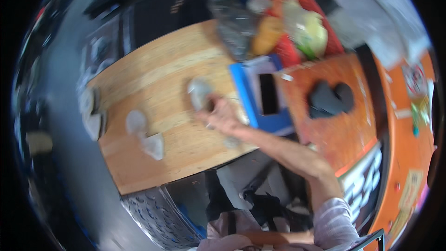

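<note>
My right hand (pixel 222 115) reaches over the wooden tabletop (pixel 172 60) from the right, its fingers curled at the lower edge of a pale oval piece (pixel 200 92). Motion blurs the hand, but thumb and fingers seem closed on that piece. To its left lie two pale flat pieces, one rounded (pixel 136 122) and one more pointed (pixel 154 147). More pale pieces with dark sides (pixel 91 114) rest at the table's left edge. Low in the view, a forearm crosses in front of my body; my left hand (pixel 303 237) at its end is mostly hidden by my right sleeve.
Right of my hand are a blue tray (pixel 246 95) and a black phone-like rectangle (pixel 268 94). Dark grey rounded things (pixel 330 98) lie on an orange surface (pixel 337 146). Behind stand a dark plastic bag (pixel 233 27) and a red basket (pixel 325 23) of bagged items.
</note>
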The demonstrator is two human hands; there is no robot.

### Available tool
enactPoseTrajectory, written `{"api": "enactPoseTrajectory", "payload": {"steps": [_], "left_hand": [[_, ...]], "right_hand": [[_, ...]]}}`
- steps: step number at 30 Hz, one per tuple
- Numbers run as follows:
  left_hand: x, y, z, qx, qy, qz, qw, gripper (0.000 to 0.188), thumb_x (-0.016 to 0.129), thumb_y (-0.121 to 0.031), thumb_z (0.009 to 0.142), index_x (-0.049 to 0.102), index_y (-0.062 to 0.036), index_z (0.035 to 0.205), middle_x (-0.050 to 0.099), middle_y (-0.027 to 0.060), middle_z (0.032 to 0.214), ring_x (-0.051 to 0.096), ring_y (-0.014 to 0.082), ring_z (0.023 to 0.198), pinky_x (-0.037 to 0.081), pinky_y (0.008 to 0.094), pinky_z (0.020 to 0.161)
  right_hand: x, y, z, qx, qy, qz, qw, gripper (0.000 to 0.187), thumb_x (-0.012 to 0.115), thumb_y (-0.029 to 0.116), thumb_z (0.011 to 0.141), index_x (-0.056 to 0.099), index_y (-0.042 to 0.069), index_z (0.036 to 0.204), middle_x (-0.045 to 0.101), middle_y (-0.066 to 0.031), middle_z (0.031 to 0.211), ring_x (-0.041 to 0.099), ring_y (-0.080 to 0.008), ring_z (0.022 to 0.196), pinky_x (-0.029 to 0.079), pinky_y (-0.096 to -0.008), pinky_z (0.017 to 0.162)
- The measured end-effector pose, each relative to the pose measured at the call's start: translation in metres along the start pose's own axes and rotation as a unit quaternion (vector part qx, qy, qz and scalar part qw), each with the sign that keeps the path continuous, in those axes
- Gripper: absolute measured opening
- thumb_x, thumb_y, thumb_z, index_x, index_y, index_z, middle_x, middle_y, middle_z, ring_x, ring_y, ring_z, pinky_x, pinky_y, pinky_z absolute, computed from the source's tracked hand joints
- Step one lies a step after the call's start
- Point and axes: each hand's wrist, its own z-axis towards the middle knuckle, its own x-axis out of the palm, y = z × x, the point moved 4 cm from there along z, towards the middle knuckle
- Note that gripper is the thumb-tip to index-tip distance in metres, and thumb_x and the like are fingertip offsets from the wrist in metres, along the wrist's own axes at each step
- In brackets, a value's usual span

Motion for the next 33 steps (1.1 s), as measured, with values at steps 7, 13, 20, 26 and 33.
{"api": "enactPoseTrajectory", "payload": {"steps": [7,13,20,26,33], "left_hand": [[0.009,-0.021,0.037,0.011,0.045,0.103,0.994,0.047,0.076,-0.041,0.086,0.067,0.0011,0.105,0.070,0.0190,0.104,0.067,0.0363,0.103,0.050,0.0469,0.089],[0.002,-0.035,0.072,-0.096,0.115,0.137,0.979,0.044,0.077,-0.039,0.088,0.067,-0.0065,0.116,0.070,0.0133,0.098,0.066,0.0354,0.101,0.051,0.0452,0.092],[-0.015,-0.057,0.084,-0.055,0.045,0.240,0.968,0.038,0.093,-0.030,0.072,0.073,-0.0088,0.097,0.062,0.0012,0.072,0.063,0.0237,0.067,0.048,0.0384,0.064],[-0.013,-0.064,0.094,-0.041,0.047,0.256,0.965,0.041,0.096,-0.023,0.067,0.073,-0.0068,0.096,0.062,0.0018,0.068,0.063,0.0239,0.068,0.048,0.0371,0.065],[-0.014,-0.055,0.089,-0.093,0.073,0.267,0.956,0.041,0.096,-0.019,0.066,0.073,-0.0069,0.096,0.062,0.0030,0.070,0.061,0.0246,0.067,0.047,0.0383,0.064]], "right_hand": [[-0.115,0.042,-0.262,-0.004,0.053,0.146,0.988,0.049,0.083,0.024,0.072,0.070,-0.007,0.108,0.070,-0.0144,0.077,0.066,-0.0237,0.070,0.054,-0.0390,0.066],[-0.224,0.018,-0.480,-0.140,-0.287,0.071,0.945,0.064,0.084,0.015,0.075,0.063,-0.001,0.133,0.067,-0.0219,0.119,0.065,-0.0367,0.114,0.051,-0.0455,0.101],[-0.252,-0.074,-0.723,0.017,-0.573,0.017,0.819,0.067,0.083,0.014,0.084,0.057,-0.006,0.142,0.067,-0.0144,0.131,0.062,-0.0219,0.124,0.049,-0.0376,0.107],[-0.265,-0.147,-0.816,-0.153,-0.559,0.554,0.598,0.067,0.067,0.030,0.096,0.050,-0.008,0.148,0.067,-0.0223,0.130,0.068,-0.0247,0.118,0.056,-0.0380,0.102],[-0.265,-0.166,-0.824,-0.329,-0.442,0.740,0.386,0.073,0.057,0.042,0.100,0.044,-0.007,0.153,0.061,-0.0282,0.138,0.062,-0.0384,0.127,0.050,-0.0467,0.111]]}}
